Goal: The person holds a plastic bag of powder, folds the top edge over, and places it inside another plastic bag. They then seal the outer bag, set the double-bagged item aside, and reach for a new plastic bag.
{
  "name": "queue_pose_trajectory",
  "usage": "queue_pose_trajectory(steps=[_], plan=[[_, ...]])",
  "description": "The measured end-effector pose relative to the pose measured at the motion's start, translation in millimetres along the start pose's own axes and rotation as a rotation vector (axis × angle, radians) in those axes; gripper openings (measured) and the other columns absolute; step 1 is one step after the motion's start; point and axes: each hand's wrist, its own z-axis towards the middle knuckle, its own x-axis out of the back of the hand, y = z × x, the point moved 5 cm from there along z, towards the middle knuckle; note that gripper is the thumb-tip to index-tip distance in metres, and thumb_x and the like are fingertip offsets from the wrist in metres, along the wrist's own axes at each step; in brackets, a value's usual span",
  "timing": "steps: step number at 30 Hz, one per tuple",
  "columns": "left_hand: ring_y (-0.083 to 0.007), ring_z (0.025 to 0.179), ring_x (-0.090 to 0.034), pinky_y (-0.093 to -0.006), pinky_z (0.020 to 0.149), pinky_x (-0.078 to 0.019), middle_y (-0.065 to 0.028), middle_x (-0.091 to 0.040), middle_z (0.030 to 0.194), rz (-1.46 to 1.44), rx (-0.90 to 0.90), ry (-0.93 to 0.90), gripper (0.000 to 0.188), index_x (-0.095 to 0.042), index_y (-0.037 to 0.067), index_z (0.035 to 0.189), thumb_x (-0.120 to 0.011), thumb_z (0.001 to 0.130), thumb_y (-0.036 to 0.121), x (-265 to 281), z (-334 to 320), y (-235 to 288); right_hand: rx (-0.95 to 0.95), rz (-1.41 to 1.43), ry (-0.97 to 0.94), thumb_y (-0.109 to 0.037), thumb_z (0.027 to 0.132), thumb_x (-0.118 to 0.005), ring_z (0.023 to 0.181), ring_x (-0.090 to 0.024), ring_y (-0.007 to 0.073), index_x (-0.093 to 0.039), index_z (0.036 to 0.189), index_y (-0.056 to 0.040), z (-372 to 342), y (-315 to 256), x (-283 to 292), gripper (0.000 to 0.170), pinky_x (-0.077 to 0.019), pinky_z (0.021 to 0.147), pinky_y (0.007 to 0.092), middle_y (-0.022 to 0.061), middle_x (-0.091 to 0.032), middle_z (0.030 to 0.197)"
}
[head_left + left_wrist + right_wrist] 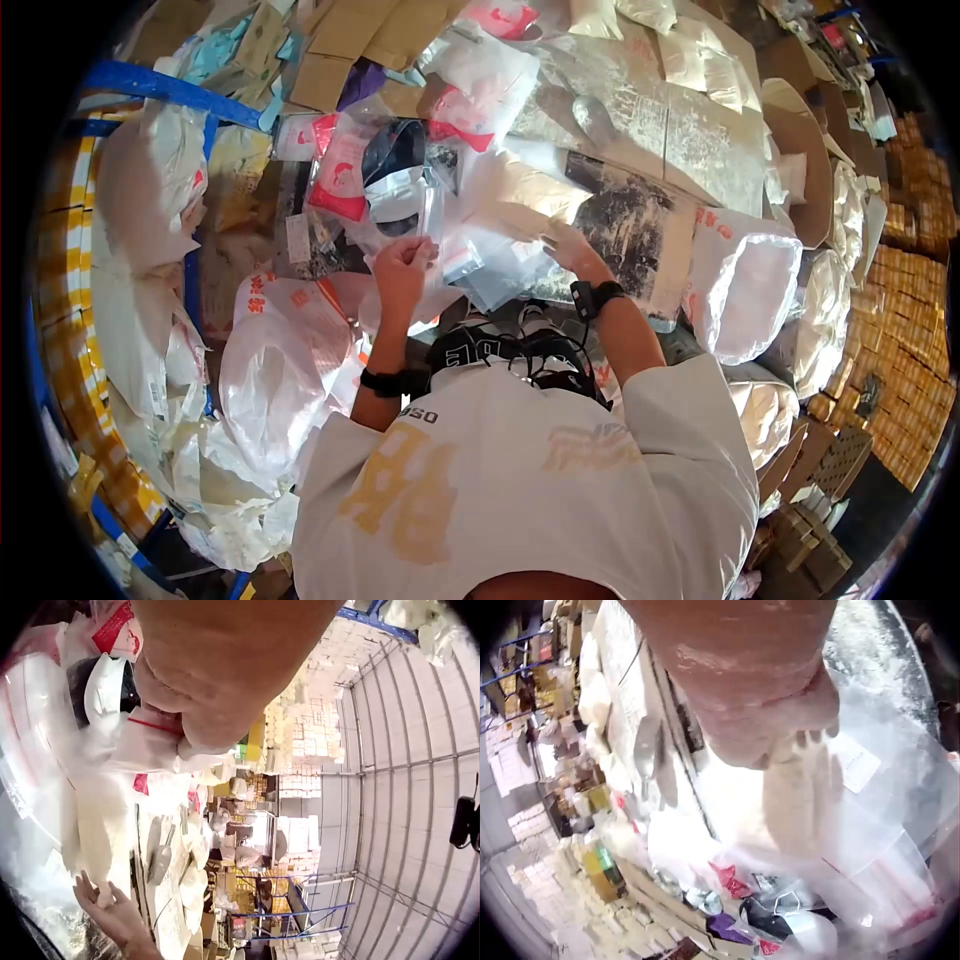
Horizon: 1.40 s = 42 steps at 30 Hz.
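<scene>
In the head view my left hand (405, 258) pinches the edge of a clear zip bag, whose red strip (154, 724) runs beside the fingers in the left wrist view. My right hand (572, 250) touches the lower end of a bag of cream powder (540, 188), fingers loosely spread. From the right wrist, that powder bag (795, 799) lies under the fingertips, its end partly hidden by the hand. More clear plastic bags (490, 268) lie between the two hands. Left of them, a dark round container (394, 150) stands beside pink-and-white printed bags (340, 180).
A metal scoop (593, 120) lies on powder-dusted cardboard (640, 90) at the back. To the right stands a white-lined sack (750, 285); another plastic-lined sack (275, 385) is at the left. Filled powder bags (700, 60) sit along the back edge, beside a blue frame (170, 85).
</scene>
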Motion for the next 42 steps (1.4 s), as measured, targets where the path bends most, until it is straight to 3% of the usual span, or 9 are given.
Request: queue_pose_trajectory(steps=[2, 3, 6, 8, 11, 17, 29, 35, 42], plan=[[-0.0161, 0.076, -0.071, -0.026, 0.069, -0.0566, -0.0085, -0.073, 0.093, 0.013, -0.089, -0.033, 0.015, -0.067, -0.002, 0.104, -0.063, 0.095, 0.009, -16.9, -8.6, 2.9, 0.416, -0.1, -0.02, -0.012, 0.078, -0.068, 0.11, -0.061, 0.0363, -0.056, 0.129, -0.002, -0.6, 32.4, -27.0, 0.054, -0.0475, 0.099, 0.0356, 0.0187, -0.062, 0.124], [-0.0157, 0.075, -0.071, -0.0265, 0.067, -0.0559, -0.0102, -0.073, 0.086, 0.095, -0.16, 0.029, 0.017, -0.069, -0.003, 0.105, -0.062, 0.094, 0.008, -25.4, -12.7, 8.1, 0.256, -0.083, -0.158, -0.009, 0.074, -0.067, 0.102, -0.063, 0.0365, -0.056, 0.129, -0.0027, -4.5, -0.9, -3.3, 0.056, -0.0487, 0.094, 0.0382, 0.0179, -0.063, 0.123], [-0.0181, 0.075, -0.072, -0.0298, 0.067, -0.0552, -0.0155, -0.072, 0.08, 0.487, -0.439, 0.091, 0.02, -0.07, -0.003, 0.107, -0.063, 0.091, 0.007, -54.8, -38.2, 66.4, -0.276, 0.502, 0.048, -0.022, 0.095, -0.059, 0.091, -0.062, 0.021, -0.06, 0.12, -0.0035, -14.6, -78.5, 37.2, 0.031, -0.0503, 0.081, 0.0361, 0.0087, -0.065, 0.108], [-0.0225, 0.074, -0.072, -0.0335, 0.068, -0.0545, -0.0203, -0.07, 0.08, 0.452, -0.471, 0.047, 0.022, -0.07, -0.001, 0.108, -0.065, 0.089, 0.007, -71.7, -43.0, 61.5, -0.089, 1.027, -0.084, -0.034, 0.095, -0.064, 0.093, -0.065, 0.0166, -0.063, 0.108, -0.0036, -33.1, -137.5, 56.2, 0.033, -0.0532, 0.079, 0.0321, 0.0088, -0.067, 0.101], [-0.0239, 0.075, -0.073, -0.0327, 0.068, -0.054, -0.0204, -0.071, 0.083, 0.492, -0.659, 0.018, 0.022, -0.07, 0.0, 0.109, -0.066, 0.089, 0.008, -93.7, -61.4, 78.0, -0.069, 0.939, 0.004, -0.031, 0.096, -0.063, 0.091, -0.065, 0.0167, -0.062, 0.105, -0.0006, -52.5, -170.1, 67.9, 0.032, -0.0548, 0.077, 0.0311, 0.008, -0.067, 0.099], [-0.0248, 0.081, -0.073, -0.0323, 0.071, -0.054, -0.02, -0.072, 0.091, 0.3, -0.515, -0.202, 0.024, -0.069, -0.001, 0.111, -0.067, 0.089, 0.008, -107.8, -80.6, 84.1, -0.029, 0.944, 0.31, -0.026, 0.095, -0.065, 0.078, -0.067, 0.0155, -0.063, 0.1, 0.0021, -68.8, -163.6, 68.3, 0.029, -0.0546, 0.071, 0.0288, 0.0102, -0.069, 0.088], [-0.0137, 0.093, -0.07, -0.0264, 0.08, -0.0531, -0.0125, -0.074, 0.101, 0.062, -0.325, -0.436, 0.027, -0.066, -0.006, 0.115, -0.063, 0.088, -0.003, -92.4, -86.0, 72.8, 0.054, 0.962, 0.348, -0.011, 0.093, -0.061, 0.075, -0.064, 0.0135, -0.063, 0.097, 0.0018, -91.3, -174.3, 78.0, 0.013, -0.0529, 0.069, 0.029, 0.008, -0.068, 0.085], [-0.016, 0.1, -0.067, -0.0251, 0.09, -0.0506, -0.0136, -0.069, 0.108, 0.024, -0.282, -0.465, 0.038, -0.061, -0.012, 0.119, -0.048, 0.083, -0.014, -93.7, -83.0, 63.3, -0.013, 1.006, 0.36, -0.012, 0.093, -0.063, 0.073, -0.063, 0.0131, -0.063, 0.095, 0.0012, -90.5, -173.0, 68.6, 0.014, -0.0519, 0.067, 0.0298, 0.0074, -0.068, 0.083], [-0.0159, 0.099, -0.067, -0.0253, 0.09, -0.0512, -0.0127, -0.069, 0.108, 0.012, -0.192, -0.437, 0.029, -0.063, -0.01, 0.116, -0.054, 0.088, -0.009, -88.5, -78.5, 57.4, -0.013, 0.993, 0.347, -0.015, 0.093, -0.064, 0.071, -0.061, 0.0106, -0.061, 0.1, -0.0011, -99.0, -183.1, 73.7, 0.016, -0.0502, 0.065, 0.0271, 0.0067, -0.067, 0.081]])
